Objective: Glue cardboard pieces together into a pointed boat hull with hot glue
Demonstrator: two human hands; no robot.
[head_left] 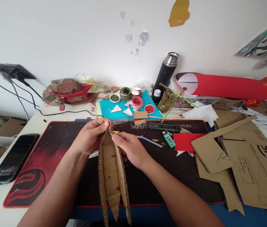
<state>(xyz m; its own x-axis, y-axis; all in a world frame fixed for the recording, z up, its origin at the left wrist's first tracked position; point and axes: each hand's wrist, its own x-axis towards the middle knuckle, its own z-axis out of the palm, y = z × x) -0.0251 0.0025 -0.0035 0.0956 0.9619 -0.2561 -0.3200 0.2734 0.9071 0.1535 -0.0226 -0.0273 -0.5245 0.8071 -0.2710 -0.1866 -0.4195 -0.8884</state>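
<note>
A long cardboard boat hull (pixel 111 170) points toward me, with a flat pointed base and two upright side strips. At its far tip the two sides come together. My left hand (pixel 95 132) pinches that tip between thumb and fingers. On the right side strip, just below the tip, my right hand (pixel 131 148) is closed with its thumb on the inner face; some of its fingers are hidden behind the cardboard. The near ends of the side strips stand apart from the pointed base. Beneath the hull lies a black and red desk mat (pixel 60 151).
Cut cardboard (pixel 256 170) piles up at right, near red paper (pixel 187 142) and a utility knife (pixel 161 127). Behind stand paint jars (pixel 125 93), a brush cup (pixel 167 101), a thermos (pixel 165 72) and a red roll (pixel 232 85). A phone (pixel 15 157) lies left.
</note>
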